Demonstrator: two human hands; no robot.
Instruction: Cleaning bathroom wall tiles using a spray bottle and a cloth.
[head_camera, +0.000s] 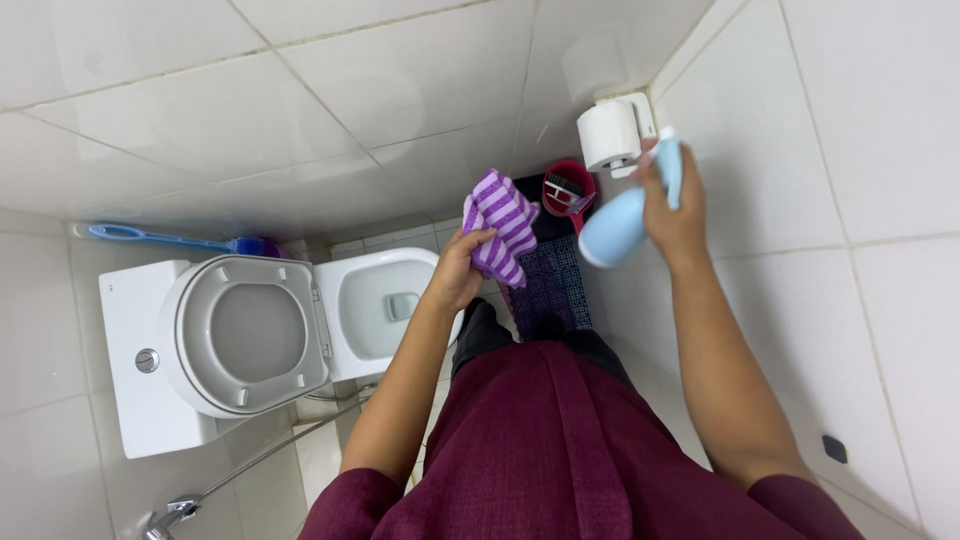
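The left hand grips a purple striped cloth hanging above the open toilet, while the right hand clasps a pale blue spray bottle, its long axis slanting, nozzle toward the toilet-paper roll.

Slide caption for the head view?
Left hand grips striped purple cloth, right hand holds blue spray bottle beside open toilet.
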